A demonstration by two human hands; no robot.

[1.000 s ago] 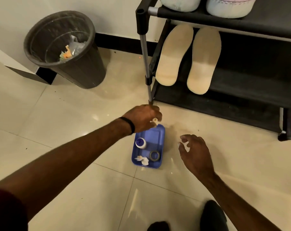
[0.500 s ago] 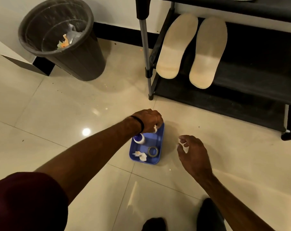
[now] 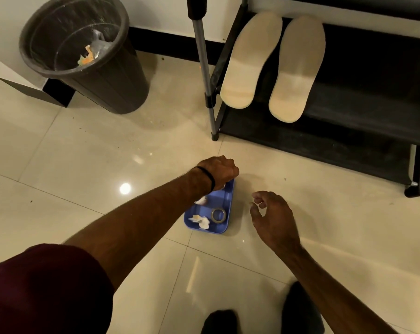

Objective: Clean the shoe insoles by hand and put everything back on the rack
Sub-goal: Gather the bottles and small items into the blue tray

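A black shoe rack [image 3: 348, 121] is being shown at the upper right, standing on glossy cream floor tiles [image 3: 83, 153]. A dark ribbed waste bin [image 3: 83, 59] holding scraps of paper is being seen at the upper left, against the wall.

2 beige insoles are being rested side by side on a rack shelf, heel ends toward the camera: the left insole [image 3: 250, 61] and the right insole [image 3: 298, 68]. Each is being shown with a paler, cleaner-looking heel half and a duller forefoot half. Both are lying well apart from the 2 hands.

A blue plastic tray [image 3: 224, 201] is being seen on the floor, in front of the rack's corner post. Inside it, a roll of clear tape [image 3: 218, 215] and crumpled white tissue [image 3: 200, 220] are being held near the closer end; a small white item [image 3: 201, 200] is partly hidden under the wrist.

The left hand [image 3: 218, 171], banded at the wrist in black, is being held over the tray's far end with fingers curled downward; whether anything is being gripped cannot be told. The right hand [image 3: 274, 218] is being held just beside the tray's right edge, fingers loosely curled and holding nothing.
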